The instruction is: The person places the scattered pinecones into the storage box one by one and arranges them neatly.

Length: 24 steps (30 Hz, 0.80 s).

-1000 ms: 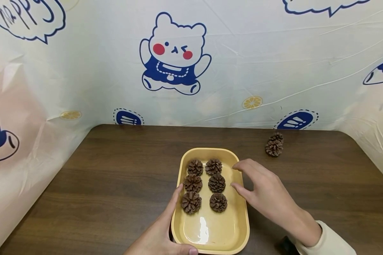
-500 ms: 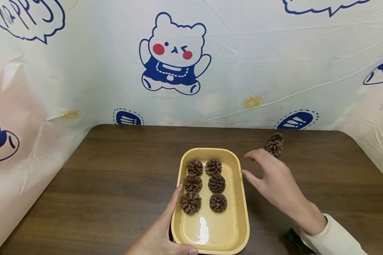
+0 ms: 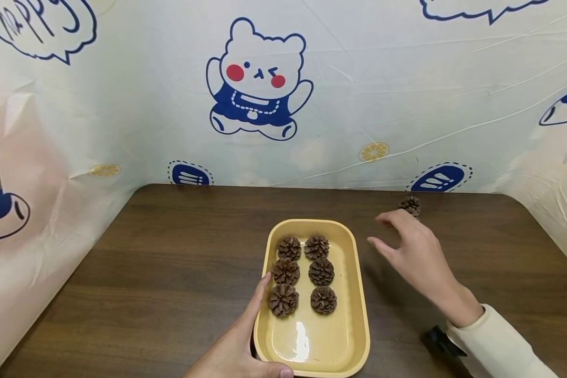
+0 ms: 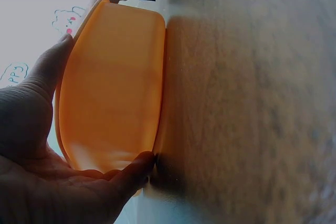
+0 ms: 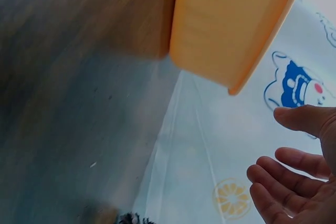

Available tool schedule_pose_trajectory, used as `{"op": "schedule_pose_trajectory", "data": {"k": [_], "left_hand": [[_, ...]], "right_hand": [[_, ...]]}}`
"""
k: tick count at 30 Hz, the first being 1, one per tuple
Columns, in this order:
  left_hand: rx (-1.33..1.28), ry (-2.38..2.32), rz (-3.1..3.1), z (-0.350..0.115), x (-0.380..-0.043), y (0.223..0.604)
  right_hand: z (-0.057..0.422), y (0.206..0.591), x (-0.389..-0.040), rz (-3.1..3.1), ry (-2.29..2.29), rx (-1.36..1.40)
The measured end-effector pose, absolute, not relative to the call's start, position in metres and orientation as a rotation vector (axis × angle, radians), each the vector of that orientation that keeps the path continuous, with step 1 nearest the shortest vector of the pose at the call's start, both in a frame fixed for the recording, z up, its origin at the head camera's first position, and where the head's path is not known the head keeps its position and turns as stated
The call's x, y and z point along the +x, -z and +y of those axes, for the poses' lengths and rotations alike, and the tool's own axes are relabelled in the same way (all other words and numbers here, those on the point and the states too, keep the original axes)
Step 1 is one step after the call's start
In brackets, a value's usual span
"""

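My left hand (image 3: 238,341) holds the near left corner of a yellow rectangular tray (image 3: 340,341). In the left wrist view, thumb and fingers spread around the tray's orange-looking outer side (image 4: 113,87). Pine cones stand inside in two columns, among them a near left pine cone (image 3: 283,301) and a near right pine cone (image 3: 323,300). The tray's near end holds none. My right hand (image 3: 420,257) hovers right of the tray with nothing between its parted thumb and fingers. Just beyond it, partly hidden by its knuckles, lies a brown pine cone (image 3: 410,205) on the table.
The brown wooden table (image 3: 160,294) reaches back to a pale printed sheet (image 3: 382,79), which also rises on both sides. A black object (image 3: 441,341) sits under the right sleeve (image 3: 496,341).
My right hand has moved from over the tray's right rim up and to the right, toward the loose pine cones, now covering part of them. The left hand and tray stay put.
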<state>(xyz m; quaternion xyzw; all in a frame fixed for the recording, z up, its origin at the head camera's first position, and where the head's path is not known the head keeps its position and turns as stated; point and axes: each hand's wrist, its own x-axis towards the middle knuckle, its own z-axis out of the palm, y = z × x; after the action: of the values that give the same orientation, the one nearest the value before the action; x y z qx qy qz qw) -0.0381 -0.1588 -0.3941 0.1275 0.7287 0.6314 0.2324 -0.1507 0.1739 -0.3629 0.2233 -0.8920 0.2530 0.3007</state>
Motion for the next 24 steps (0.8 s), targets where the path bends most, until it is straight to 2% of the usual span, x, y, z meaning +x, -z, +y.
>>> {"op": "schedule_pose_trajectory", "data": {"k": [24], "left_hand": [[0.373,-1.715,2.051,-0.160,-0.037,0.394]], "right_hand": [[0.206,0.373,-0.185,-2.487,-0.744,0.394]]}}
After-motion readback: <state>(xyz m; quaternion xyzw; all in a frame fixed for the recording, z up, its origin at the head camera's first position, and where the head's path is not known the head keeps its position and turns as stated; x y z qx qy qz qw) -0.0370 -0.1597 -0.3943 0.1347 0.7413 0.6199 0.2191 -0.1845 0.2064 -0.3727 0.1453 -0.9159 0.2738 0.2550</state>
